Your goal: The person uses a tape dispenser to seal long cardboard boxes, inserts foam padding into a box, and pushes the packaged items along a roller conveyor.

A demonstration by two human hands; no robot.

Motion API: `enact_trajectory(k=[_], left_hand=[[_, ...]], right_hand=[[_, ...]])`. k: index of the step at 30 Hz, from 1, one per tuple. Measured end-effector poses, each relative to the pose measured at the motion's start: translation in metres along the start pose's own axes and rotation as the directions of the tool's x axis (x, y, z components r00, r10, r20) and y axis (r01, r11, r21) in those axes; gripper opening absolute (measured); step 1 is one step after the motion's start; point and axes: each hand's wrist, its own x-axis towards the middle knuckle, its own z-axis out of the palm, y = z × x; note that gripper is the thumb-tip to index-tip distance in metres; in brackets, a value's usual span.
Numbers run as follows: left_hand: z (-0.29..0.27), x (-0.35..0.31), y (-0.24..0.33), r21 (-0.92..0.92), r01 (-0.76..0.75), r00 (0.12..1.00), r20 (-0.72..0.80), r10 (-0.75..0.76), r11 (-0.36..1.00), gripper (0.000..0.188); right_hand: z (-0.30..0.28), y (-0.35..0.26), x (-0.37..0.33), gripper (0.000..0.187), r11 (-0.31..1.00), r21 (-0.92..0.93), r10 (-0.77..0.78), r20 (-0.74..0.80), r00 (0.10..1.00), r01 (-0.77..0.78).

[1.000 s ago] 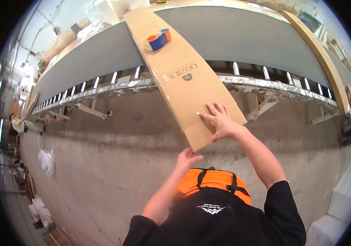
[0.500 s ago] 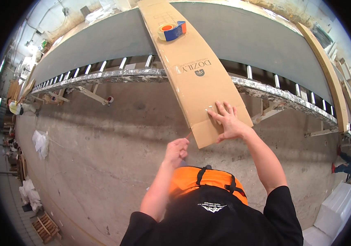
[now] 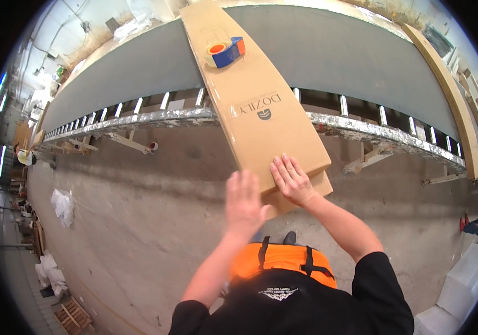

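Note:
A long brown cardboard box [image 3: 250, 92] lies across the conveyor, its near end jutting out over the rail toward me. My right hand [image 3: 292, 180] rests on top of that near end, its fingers stretched and nothing held. Below the top's front edge a cardboard flap [image 3: 321, 183] angles down, partly hidden by my hands. My left hand [image 3: 243, 204], smeared by motion, is raised beside the box's near left corner with its fingers extended; whether it touches the box I cannot tell. Farther up the box sits a blue tape dispenser [image 3: 228, 54] with a roll of tape.
The conveyor's grey belt [image 3: 133, 72] stretches to both sides behind a paint-spattered rail [image 3: 155, 117] with metal rollers. Long boards [image 3: 440, 89] stand at the right. White plastic wrap [image 3: 62, 206] lies on the floor to the left; white blocks [image 3: 465, 279] are at the lower right.
The end flap, level with the top before, now bends down. My right hand has moved left along the end. My left hand has risen from below the corner, its curled fingers now straightened.

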Motion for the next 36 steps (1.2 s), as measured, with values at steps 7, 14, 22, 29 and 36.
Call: enact_trajectory(k=[7, 14, 22, 29, 36], left_hand=[[0.077, 0.028, -0.020, 0.122, -0.162, 0.987, 0.037, 0.158, 0.979, 0.067], [0.078, 0.033, -0.033, 0.154, -0.241, 0.969, -0.016, 0.246, 0.958, 0.061], [0.038, 0.092, -0.006, 0.058, -0.250, 0.837, 0.515, 0.185, 0.967, 0.096], [0.098, 0.097, -0.005, 0.100, -0.249, 0.940, 0.265, 0.216, 0.963, 0.100], [0.083, 0.103, -0.014, 0.010, -0.281, 0.919, 0.291, 0.266, 0.960, 0.064]], right_hand=[[-0.025, -0.012, -0.037, 0.042, 0.776, 0.352, 0.608, -0.201, 0.768, -0.523], [-0.026, -0.004, -0.042, 0.064, -0.858, 0.514, 0.514, 0.857, 0.037, -0.007], [-0.002, 0.026, 0.009, 0.043, -0.865, 0.387, 0.439, 0.892, -0.108, -0.319], [-0.064, 0.056, 0.027, 0.030, 0.631, 0.075, 0.561, 0.644, 0.521, -0.772], [0.083, 0.037, 0.218, 0.039, 0.967, 0.232, -0.150, 0.203, 0.968, 0.101]])
